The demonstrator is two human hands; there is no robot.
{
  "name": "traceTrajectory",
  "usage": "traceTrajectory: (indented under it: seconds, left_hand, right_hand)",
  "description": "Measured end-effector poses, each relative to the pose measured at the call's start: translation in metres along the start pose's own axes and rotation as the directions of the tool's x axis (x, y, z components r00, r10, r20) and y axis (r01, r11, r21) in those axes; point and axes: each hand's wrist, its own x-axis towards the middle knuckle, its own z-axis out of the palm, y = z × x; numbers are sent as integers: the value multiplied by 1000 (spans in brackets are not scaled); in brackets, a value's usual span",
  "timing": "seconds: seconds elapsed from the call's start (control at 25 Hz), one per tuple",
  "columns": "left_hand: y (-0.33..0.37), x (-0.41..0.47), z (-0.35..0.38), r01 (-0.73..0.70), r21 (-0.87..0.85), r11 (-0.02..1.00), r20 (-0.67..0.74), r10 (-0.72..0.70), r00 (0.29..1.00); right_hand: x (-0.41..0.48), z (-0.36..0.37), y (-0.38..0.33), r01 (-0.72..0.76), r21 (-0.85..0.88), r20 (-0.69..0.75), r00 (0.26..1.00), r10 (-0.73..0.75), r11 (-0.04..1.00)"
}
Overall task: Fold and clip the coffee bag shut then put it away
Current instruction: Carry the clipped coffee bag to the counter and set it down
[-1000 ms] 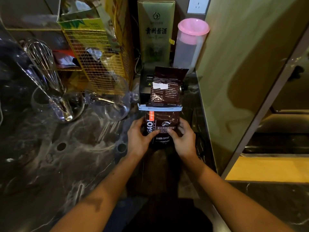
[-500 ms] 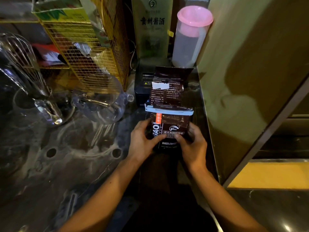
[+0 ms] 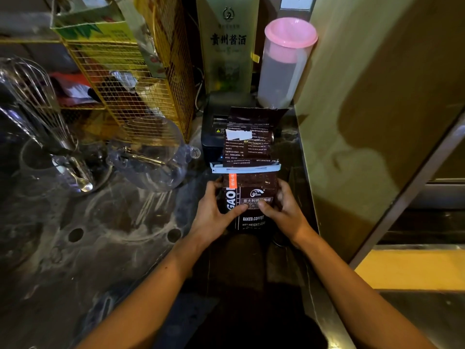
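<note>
A dark brown coffee bag (image 3: pixel 251 187) stands upright on the dark marble counter (image 3: pixel 105 243), close to the wall on the right. A pale blue clip (image 3: pixel 245 169) is clamped across it, and the bag's top flap sticks up above the clip. My left hand (image 3: pixel 216 212) grips the bag's left side with the thumb across its front. My right hand (image 3: pixel 281 210) grips the right side the same way. The bag's base is hidden behind my hands.
A small black machine (image 3: pixel 214 127) sits right behind the bag, with a tall green box (image 3: pixel 227 44) and a pink-lidded plastic jug (image 3: pixel 285 61) further back. A glass pitcher (image 3: pixel 153 154), a whisk in a glass (image 3: pixel 37 109) and a yellow wire basket (image 3: pixel 130 79) stand to the left.
Both hands have kept hold of the bag and shifted it slightly forward and right on the counter. The view has tilted and moved closer.
</note>
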Motion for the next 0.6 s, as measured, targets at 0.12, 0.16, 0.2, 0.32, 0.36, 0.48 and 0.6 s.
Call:
traceTrajectory:
  seconds: [0.12,0.16,0.2,0.32,0.36,0.48,0.6]
  left_hand:
    - [-6,-4,-6,-9,-29,1000,-47,8,999]
    - [-7,-5,-10,-16,-27,1000,-64,14,998]
    - [-9,-5,-14,-22,-21,1000,-79,20,997]
    - [-12,-4,-24,-33,13,999,-86,34,996]
    - [-13,-4,-25,-28,32,999,-82,30,996]
    - [-16,-7,-22,-18,40,999,-101,22,995]
    - [-20,-10,-20,-12,57,998,-109,18,994]
  right_hand:
    - [3,9,-4,38,-30,32,999,-37,999]
    - [4,13,-5,46,-37,41,998,-45,998]
    - [5,18,-6,50,-49,49,998,-47,998]
    - [8,28,-5,67,-53,63,996,-63,996]
    - [8,29,-5,64,-59,67,996,-60,996]
    - [7,27,-3,52,-67,66,997,-47,996]
    - [4,27,-2,67,-105,57,997,-61,992]
